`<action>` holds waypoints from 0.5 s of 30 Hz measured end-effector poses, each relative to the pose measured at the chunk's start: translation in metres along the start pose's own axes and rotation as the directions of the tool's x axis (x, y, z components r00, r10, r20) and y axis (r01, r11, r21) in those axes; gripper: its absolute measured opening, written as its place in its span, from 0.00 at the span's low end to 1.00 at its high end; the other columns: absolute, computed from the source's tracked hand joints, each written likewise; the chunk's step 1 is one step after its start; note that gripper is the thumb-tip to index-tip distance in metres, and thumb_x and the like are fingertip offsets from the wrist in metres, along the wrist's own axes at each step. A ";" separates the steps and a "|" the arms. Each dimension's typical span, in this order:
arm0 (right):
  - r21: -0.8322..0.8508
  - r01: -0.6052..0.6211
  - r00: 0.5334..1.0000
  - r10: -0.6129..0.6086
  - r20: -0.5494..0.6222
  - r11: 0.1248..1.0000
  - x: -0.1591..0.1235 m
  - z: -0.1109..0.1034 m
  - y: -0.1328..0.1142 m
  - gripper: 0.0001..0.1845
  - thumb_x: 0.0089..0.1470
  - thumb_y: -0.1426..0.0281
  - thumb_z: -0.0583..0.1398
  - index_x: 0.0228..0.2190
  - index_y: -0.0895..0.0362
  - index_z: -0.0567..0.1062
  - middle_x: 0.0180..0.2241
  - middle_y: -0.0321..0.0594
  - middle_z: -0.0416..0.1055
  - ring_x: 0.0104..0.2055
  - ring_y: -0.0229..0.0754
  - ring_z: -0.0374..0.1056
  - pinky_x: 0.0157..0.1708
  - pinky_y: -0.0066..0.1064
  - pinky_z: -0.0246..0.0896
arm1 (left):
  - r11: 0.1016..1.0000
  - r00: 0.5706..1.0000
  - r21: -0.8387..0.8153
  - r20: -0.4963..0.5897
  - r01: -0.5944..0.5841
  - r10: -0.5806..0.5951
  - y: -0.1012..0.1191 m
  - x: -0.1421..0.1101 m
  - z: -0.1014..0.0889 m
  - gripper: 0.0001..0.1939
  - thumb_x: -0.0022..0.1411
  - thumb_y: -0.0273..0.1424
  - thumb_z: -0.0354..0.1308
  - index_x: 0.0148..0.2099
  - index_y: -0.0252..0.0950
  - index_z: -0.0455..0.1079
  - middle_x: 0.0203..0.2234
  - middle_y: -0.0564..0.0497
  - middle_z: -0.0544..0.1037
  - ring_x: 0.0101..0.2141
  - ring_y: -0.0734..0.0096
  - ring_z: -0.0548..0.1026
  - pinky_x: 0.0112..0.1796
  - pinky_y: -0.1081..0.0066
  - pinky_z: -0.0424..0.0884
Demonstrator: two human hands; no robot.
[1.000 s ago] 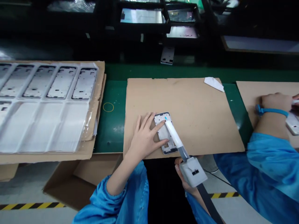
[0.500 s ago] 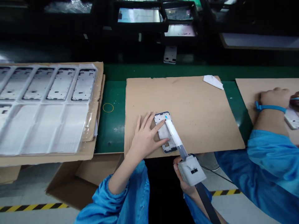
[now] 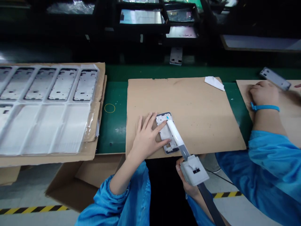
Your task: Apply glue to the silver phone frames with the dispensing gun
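A silver phone frame (image 3: 166,133) lies on the cardboard sheet in front of me, slightly slanted. My left hand (image 3: 148,136) rests across its left side with fingers spread, thumb and forefinger on its face. My right hand (image 3: 187,182), low and partly hidden, is closed around a tool with a white tube (image 3: 175,133) and a grey box-shaped rear (image 3: 194,171); a dark strap runs back from the box. The tube's front end is over the upper part of the frame, by my left forefinger, with a small blue spot at it. Whether it touches the frame, I cannot tell.
To the left, a clear plastic tray (image 3: 44,128) on cardboard holds several phone frames (image 3: 86,84). A white scrap (image 3: 214,83) lies on my cardboard sheet (image 3: 195,100). Another frame (image 3: 176,56) lies at the back. At right are a co-worker's hand (image 3: 264,94) and a tilted frame (image 3: 275,78).
My hands, the tool and the phone frame hold nearly the same position. On the right, the co-worker's hand has moved left and up, and a tilted frame now shows beyond it.
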State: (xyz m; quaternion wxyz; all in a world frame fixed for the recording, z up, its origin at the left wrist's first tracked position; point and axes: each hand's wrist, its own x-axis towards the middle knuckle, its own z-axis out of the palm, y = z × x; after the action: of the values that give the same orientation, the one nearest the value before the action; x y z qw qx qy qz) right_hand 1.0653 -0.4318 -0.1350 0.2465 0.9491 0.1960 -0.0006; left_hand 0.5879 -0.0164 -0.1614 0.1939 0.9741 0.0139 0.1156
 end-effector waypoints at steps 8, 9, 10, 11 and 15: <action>-0.124 0.037 0.998 -0.031 0.047 0.992 -0.003 0.000 -0.005 0.25 0.78 0.74 0.51 0.59 0.74 0.83 0.65 0.61 0.68 0.72 0.51 0.53 0.69 0.44 0.55 | 1.000 1.000 -0.014 0.001 -0.008 0.008 -0.001 0.001 0.001 0.39 0.75 0.54 0.70 0.79 0.46 0.70 0.83 0.35 0.57 0.82 0.36 0.55 0.78 0.26 0.50; -0.128 0.033 0.999 -0.029 0.038 0.991 -0.003 0.001 -0.006 0.27 0.78 0.74 0.50 0.62 0.74 0.82 0.67 0.60 0.66 0.72 0.51 0.53 0.70 0.44 0.54 | 1.000 1.000 -0.015 0.002 -0.008 0.008 -0.001 0.000 0.001 0.39 0.75 0.54 0.70 0.79 0.46 0.69 0.83 0.35 0.57 0.82 0.36 0.55 0.78 0.26 0.49; -0.129 0.030 0.999 -0.027 0.026 0.991 -0.003 0.003 -0.006 0.29 0.78 0.73 0.47 0.65 0.73 0.80 0.70 0.59 0.63 0.73 0.51 0.53 0.73 0.44 0.54 | 1.000 1.000 -0.016 0.004 -0.007 0.007 -0.001 0.000 0.001 0.39 0.75 0.54 0.69 0.79 0.46 0.69 0.83 0.36 0.57 0.82 0.36 0.55 0.78 0.26 0.49; -0.127 0.029 1.000 -0.027 0.015 0.991 -0.003 0.005 -0.007 0.31 0.79 0.73 0.46 0.69 0.72 0.77 0.74 0.56 0.58 0.75 0.50 0.51 0.76 0.44 0.52 | 1.000 1.000 -0.017 0.006 -0.004 0.004 -0.001 0.000 0.001 0.39 0.75 0.54 0.69 0.80 0.47 0.69 0.83 0.36 0.56 0.82 0.37 0.54 0.79 0.26 0.49; -0.092 0.046 0.999 -0.046 0.000 0.995 -0.003 0.012 -0.007 0.36 0.78 0.73 0.45 0.80 0.67 0.63 0.81 0.40 0.43 0.82 0.43 0.39 0.84 0.37 0.45 | 1.000 1.000 -0.021 0.014 0.009 -0.009 0.000 0.000 -0.001 0.38 0.76 0.55 0.68 0.80 0.49 0.68 0.84 0.39 0.57 0.83 0.39 0.54 0.79 0.27 0.48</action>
State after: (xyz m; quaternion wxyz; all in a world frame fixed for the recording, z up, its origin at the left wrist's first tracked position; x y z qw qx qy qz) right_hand 1.0611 -0.4330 -0.1485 0.2898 0.9319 0.2181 0.0037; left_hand 0.5878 -0.0161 -0.1610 0.2047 0.9727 0.0157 0.1083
